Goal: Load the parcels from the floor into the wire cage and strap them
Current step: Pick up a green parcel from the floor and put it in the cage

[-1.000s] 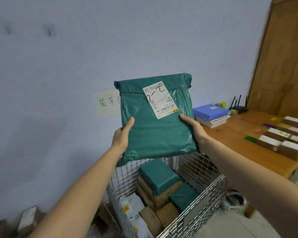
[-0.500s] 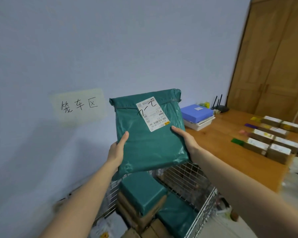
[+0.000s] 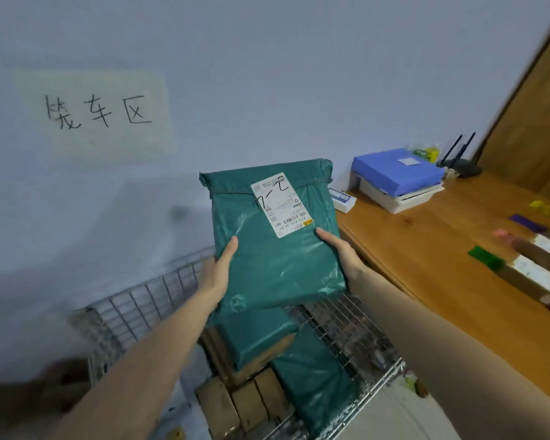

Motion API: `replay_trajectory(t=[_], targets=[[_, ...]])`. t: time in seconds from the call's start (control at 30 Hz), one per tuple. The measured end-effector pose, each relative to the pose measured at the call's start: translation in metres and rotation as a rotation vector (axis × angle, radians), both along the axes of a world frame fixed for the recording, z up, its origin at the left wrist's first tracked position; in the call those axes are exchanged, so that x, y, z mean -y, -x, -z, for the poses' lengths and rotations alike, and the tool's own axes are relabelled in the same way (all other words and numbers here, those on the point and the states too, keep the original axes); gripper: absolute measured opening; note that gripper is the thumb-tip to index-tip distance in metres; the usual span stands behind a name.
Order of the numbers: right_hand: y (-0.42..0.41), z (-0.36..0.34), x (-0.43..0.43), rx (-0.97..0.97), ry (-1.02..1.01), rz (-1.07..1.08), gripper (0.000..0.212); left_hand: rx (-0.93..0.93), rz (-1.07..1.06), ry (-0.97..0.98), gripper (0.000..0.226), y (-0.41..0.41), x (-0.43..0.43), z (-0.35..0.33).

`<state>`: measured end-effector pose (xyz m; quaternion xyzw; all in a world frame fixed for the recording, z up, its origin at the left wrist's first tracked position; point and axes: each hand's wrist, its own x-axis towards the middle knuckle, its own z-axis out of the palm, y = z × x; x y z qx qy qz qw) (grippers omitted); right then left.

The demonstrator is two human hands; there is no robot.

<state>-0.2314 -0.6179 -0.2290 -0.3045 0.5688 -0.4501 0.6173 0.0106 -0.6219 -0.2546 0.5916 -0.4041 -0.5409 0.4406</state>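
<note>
Green parcel point(image 3: 277, 265), gripped by my left hand point(image 3: 219, 269) and right hand point(image 3: 342, 250), has sunk toward the wire cage point(image 3: 134, 301), nearly loaded.

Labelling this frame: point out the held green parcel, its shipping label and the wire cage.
green parcel point(image 3: 277, 268), head view, bare plastic below the label.
shipping label point(image 3: 281, 206), head view, middle of the white sticker.
wire cage point(image 3: 140, 303), head view, mesh of its back wall.

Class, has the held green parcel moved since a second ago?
Yes, down: the parcel reached well above the blue box before; now their tops are level.
</note>
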Motion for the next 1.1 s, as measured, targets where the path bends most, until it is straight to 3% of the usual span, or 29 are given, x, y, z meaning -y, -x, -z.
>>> replay_trajectory(t=[0.2, 0.33, 0.43, 0.6, 0.73, 0.83, 0.93, 1.1], targets=[[0.042, 0.079, 0.072, 0.024, -0.253, -0.203, 0.039, -0.049, -0.155, -0.196, 0.057, 0.048, 0.032, 0.083], [0.059, 0.139, 0.104, 0.023, -0.387, -0.308, 0.036, -0.161, -0.278, -0.336, 0.067, 0.069, 0.037, 0.141], [0.051, 0.187, 0.121, 0.007, -0.474, -0.389, 0.038, -0.25, -0.362, -0.448, 0.047, 0.068, 0.038, 0.184], [0.022, 0.277, 0.155, -0.027, -0.498, -0.425, 0.038, -0.257, -0.468, -0.511, 0.056, 0.042, 0.06, 0.255], [-0.002, 0.327, 0.185, -0.001, -0.43, -0.397, 0.022, -0.243, -0.488, -0.461, 0.045, 0.019, 0.092, 0.297], [-0.016, 0.364, 0.2, -0.092, -0.365, -0.375, 0.042, -0.142, -0.469, -0.444, 0.042, 0.017, 0.114, 0.325], [-0.023, 0.395, 0.194, -0.219, -0.379, -0.406, 0.061, -0.027, -0.447, -0.506, 0.054, 0.026, 0.114, 0.356], [-0.033, 0.42, 0.2, -0.379, -0.379, -0.433, 0.054, 0.034, -0.482, -0.545, 0.044, 0.021, 0.121, 0.379]])
